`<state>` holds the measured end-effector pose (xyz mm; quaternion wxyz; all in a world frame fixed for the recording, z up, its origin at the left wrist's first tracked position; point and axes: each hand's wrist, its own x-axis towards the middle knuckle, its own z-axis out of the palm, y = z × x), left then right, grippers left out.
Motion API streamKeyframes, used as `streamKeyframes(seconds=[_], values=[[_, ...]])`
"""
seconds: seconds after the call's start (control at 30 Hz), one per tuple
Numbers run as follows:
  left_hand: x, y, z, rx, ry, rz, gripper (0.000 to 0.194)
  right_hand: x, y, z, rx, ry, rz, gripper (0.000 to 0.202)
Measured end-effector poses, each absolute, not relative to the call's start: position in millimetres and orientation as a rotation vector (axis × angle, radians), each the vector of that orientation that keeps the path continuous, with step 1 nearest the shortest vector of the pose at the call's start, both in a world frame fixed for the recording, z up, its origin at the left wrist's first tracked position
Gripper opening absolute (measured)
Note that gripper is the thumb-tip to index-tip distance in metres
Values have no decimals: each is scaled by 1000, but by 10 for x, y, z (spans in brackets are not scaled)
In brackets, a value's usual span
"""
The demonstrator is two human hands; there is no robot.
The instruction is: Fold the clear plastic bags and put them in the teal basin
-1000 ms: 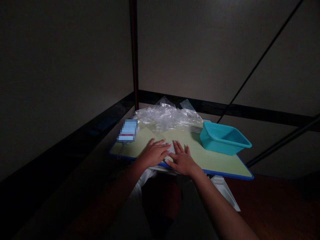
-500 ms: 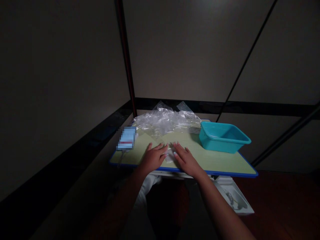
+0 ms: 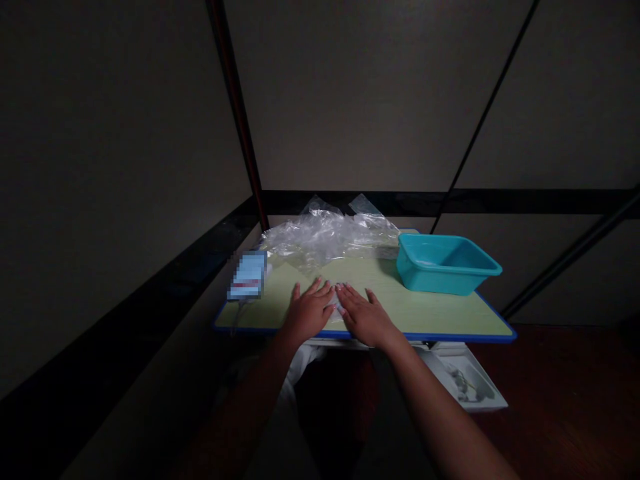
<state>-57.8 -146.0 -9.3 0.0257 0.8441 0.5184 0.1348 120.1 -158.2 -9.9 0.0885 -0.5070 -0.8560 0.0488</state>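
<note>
Far L on the pale yellow-green, blue-edged tabletop [image 3: 434, 315], a pixelated phone-like device [image 3: 247, 275] is propped at an angle, w/ a thin cable [image 3: 237, 317] hanging nr the edge below it. Next, L hand [image 3: 311, 311]: palm down, flat, fingers spread, grip not closed on anything. Behind, along the back edge, a crumpled heap of clear plastic bags [image 3: 325, 235], one corner sticking up. Small whitish clear plastic piece [image 3: 337, 307] lies flat nr the front edge, btwn the hands, partly hidden under the fingertips. R hand [image 3: 367, 317] also palm down, grip flat, fingers close tog., thumb apart, touching the piece's R side. Further R, a teal tub [image 3: 443, 281] stands upright, well apart from the hands. Below tabletop, lower R, a white tray [image 3: 493, 403] w/ small unclear items inside.
</note>
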Motion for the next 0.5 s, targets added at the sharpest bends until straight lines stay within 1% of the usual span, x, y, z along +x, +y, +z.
streamKeyframes(seconds=[0.27,0.4,0.5], values=[[-634,-1483,-70,2586,1688,289,53,1248,-1564,-72,-1467,-2554,219,54],[-643,-1493,-59,2576,1673,291,60,1254,-1575,-41,-1445,-2450,276,52],[-645,-1496,-59,2574,1663,298,61,1198,-1634,-9,-1363,-2488,267,53]])
